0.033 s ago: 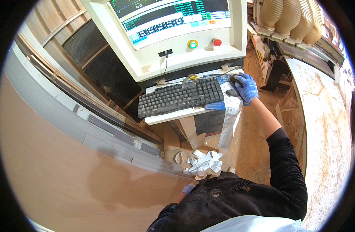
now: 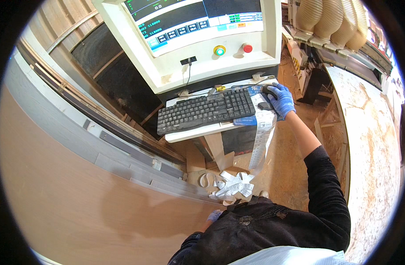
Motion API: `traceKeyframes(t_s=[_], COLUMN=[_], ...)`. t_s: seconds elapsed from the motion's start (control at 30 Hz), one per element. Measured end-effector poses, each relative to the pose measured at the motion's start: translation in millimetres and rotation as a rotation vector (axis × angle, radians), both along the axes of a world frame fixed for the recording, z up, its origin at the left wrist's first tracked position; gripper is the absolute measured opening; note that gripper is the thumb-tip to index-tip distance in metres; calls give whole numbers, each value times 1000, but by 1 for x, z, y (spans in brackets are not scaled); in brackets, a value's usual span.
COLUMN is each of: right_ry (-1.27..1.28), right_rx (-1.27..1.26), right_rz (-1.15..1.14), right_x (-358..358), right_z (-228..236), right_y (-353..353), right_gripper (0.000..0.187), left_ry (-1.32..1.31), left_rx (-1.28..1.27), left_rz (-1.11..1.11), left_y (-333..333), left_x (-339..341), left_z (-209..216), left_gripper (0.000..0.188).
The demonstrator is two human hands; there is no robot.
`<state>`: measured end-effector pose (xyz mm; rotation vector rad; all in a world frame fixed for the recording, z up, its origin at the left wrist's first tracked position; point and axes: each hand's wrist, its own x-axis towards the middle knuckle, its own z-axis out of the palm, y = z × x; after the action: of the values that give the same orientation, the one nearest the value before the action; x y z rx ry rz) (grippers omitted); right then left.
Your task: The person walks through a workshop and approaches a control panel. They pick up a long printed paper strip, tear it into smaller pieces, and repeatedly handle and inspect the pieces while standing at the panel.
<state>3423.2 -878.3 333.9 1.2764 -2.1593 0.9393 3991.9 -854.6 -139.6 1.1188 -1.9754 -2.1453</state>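
My right hand [image 2: 281,100], in a blue glove, rests over a dark computer mouse [image 2: 268,90] at the right end of a white shelf, its fingers curved on it. Left of it lies a black keyboard [image 2: 207,110]. A small black block [image 2: 265,106] sits on a long white strip of printed labels [image 2: 261,141], which hangs off the shelf's front. My left hand [image 2: 214,215], also in a blue glove, is low beside my dark top, next to a broad brown panel [image 2: 79,194]. Its fingers are mostly hidden.
Above the shelf stands a white console [image 2: 165,79] with a lit screen [image 2: 198,28], a green-lit button [image 2: 219,51] and a red button [image 2: 247,47]. Crumpled label strips [image 2: 233,186] lie on the floor. A dusty white board [image 2: 370,145] runs along the right, below ribbed hoses [image 2: 328,20].
The text on the screen has changed: the list of green lines at upper right is gone, and several lines of green text now show at left. Both hands stay in place.
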Motion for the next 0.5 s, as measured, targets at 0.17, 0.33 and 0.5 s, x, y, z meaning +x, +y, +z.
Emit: traceKeyframes(t_s=[0.17, 0.33, 0.5], right_ry=[21, -21, 34], right_rx=[-14, 25, -33], right_rz=[26, -3, 10], right_x=[4, 3, 3], right_z=[2, 4, 1], right_y=[-3, 4, -1], right_gripper=[27, 27, 24], left_ry=[-91, -278, -268], left_rx=[-17, -296, -367], left_rz=[-34, -281, -260], left_y=[3, -7, 0], left_x=[0, -13, -13], left_z=[5, 27, 40], left_gripper=[43, 48, 42])
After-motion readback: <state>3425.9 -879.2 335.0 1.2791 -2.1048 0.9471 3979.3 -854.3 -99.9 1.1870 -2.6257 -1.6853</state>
